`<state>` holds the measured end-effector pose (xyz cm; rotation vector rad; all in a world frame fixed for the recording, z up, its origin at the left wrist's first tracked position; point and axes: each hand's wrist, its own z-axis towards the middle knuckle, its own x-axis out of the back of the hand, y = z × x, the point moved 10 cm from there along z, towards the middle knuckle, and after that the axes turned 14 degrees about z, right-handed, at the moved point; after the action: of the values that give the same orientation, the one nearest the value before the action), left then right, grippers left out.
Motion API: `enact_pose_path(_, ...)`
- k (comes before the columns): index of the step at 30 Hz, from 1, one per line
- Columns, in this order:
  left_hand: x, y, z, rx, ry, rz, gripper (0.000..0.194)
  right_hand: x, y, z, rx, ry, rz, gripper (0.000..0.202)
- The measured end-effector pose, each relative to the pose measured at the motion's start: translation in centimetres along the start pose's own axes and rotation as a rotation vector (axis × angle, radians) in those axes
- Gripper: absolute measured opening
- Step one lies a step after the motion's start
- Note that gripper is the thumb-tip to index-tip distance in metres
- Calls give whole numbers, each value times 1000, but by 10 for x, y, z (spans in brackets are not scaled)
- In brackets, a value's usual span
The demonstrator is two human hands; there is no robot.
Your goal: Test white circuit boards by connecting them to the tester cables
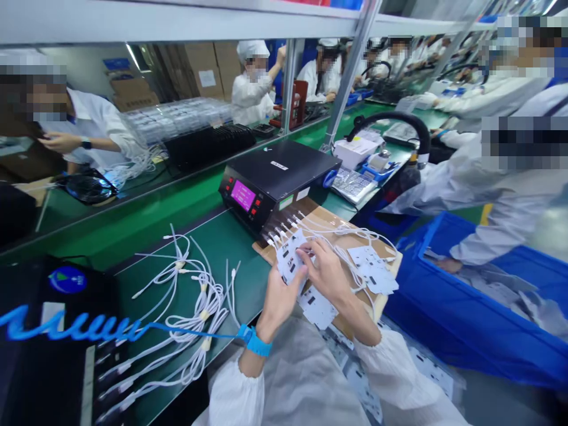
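Observation:
A white circuit board (291,255) with small dark parts is held up in front of the black tester box. My left hand (280,296), with a blue strap on its wrist, grips the board at its lower left edge. My right hand (326,269) is over the board's right side with its fingers pinched; whatever is between them is too small to make out. More white boards lie on the cardboard, one (373,269) to the right and another (318,307) below my hands. White cables (346,231) run from the tester box (279,177) past the boards.
Bundled white cables (204,302) lie on the green table at the left, near a black device (44,367). A coiled blue cord (89,326) stretches to my left wrist. At the right stands a blue bin (470,319) with a person's hand in it. A metal post rises behind the tester.

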<state>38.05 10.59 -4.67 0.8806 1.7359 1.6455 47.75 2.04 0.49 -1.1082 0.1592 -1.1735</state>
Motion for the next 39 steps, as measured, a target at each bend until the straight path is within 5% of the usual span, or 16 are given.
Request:
enact_pose_path(9,4,12,1,-117,62,37,40,5,0,-1,-18,149,24,23)
enact_pose_path(14,7,8,4,-105,77,2,43,8,11,-9,-147,145,117,27)
enact_pose_path(20,14,14,-3,-70,123,-6,39,30,15,-33,-51,160,-245,37)
enact_pose_path(26,10,20,-7,-58,149,-92,43,15,33,-53,-56,-55,-239,41)
enact_pose_path(32,8,15,-5,-26,165,-134,47,0,49,-50,-108,-75,-128,40)
enact_pose_path(39,17,11,-4,-47,241,-128,50,-3,39,-44,37,-198,-144,39)
